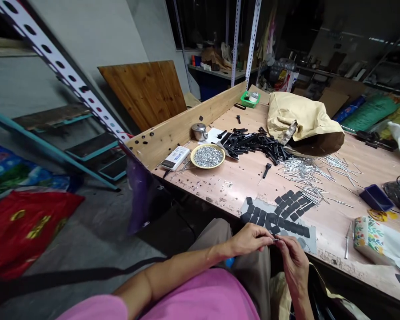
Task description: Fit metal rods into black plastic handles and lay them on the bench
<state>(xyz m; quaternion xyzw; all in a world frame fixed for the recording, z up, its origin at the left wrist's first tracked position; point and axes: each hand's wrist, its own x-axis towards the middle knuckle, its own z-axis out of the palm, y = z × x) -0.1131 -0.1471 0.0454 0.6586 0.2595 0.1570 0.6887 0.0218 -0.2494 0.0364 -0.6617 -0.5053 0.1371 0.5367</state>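
Head view: left hand (248,240) and right hand (295,262) pinch a pin (275,240) by black pieces (280,218).

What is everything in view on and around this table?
Table: one, pale wood, before the person
Black strips: many, black, heaped mid-table
Pins: many, silver, scattered right of the strips
Squares: many, black, on a grey sheet near the edge
Plate: one, gold, holding silver bits, table's left
Cup: one, steel, behind the plate
Paper sack: one, tan, far end
Tray: one, blue, right side
Board: one, brown wood, against the wall
Left hand, right hand: two, pinching something tiny at the sheet
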